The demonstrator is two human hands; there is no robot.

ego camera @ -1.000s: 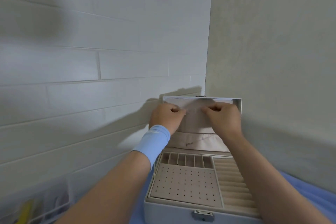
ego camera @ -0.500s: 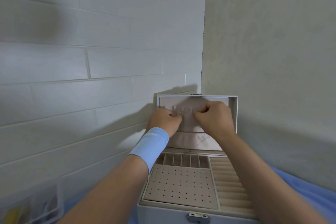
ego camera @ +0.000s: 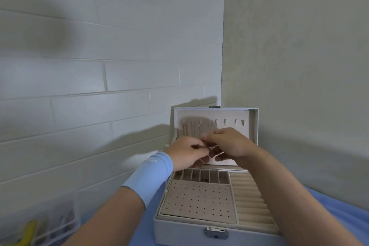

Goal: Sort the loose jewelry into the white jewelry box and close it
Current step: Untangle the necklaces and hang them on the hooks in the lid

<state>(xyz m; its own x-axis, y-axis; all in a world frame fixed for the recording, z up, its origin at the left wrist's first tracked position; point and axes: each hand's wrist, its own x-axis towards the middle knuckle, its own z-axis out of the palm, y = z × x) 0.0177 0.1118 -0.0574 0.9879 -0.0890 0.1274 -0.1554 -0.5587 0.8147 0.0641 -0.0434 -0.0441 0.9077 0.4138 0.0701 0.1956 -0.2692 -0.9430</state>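
Directly in front of the person, the white jewelry box [ego camera: 179,229] stands open on a blue cloth [ego camera: 339,215] covering the counter, pushed into the corner where a tiled wall [ego camera: 99,86] meets a plain wall [ego camera: 299,66]. Its lid [ego camera: 254,126] stands upright at the back, with a row of small hooks [ego camera: 225,121] along the top of its beige lining. A tiny glinting piece [ego camera: 199,129] hangs just under the hooks on the left side.

Both hands are raised in front of the lower part of the lid, touching each other at the fingertips. The left hand [ego camera: 185,153], with a light blue sleeve [ego camera: 151,175] at the wrist, has its fingers curled in toward the thumb. The right hand [ego camera: 229,144] is curled the same way. They seem to pinch something between them, but it is too small and blurred to tell what, or whether they hold anything at all.

Below the hands the tray shows a row of narrow compartments [ego camera: 203,175], a beige panel dotted with holes [ego camera: 197,199] and padded ring rolls [ego camera: 249,199] on the right. A metal latch [ego camera: 216,232] sits on the front wall. At the lower left, well apart from the box, stands a clear plastic organizer [ego camera: 60,219] with something yellow [ego camera: 28,231] in it.
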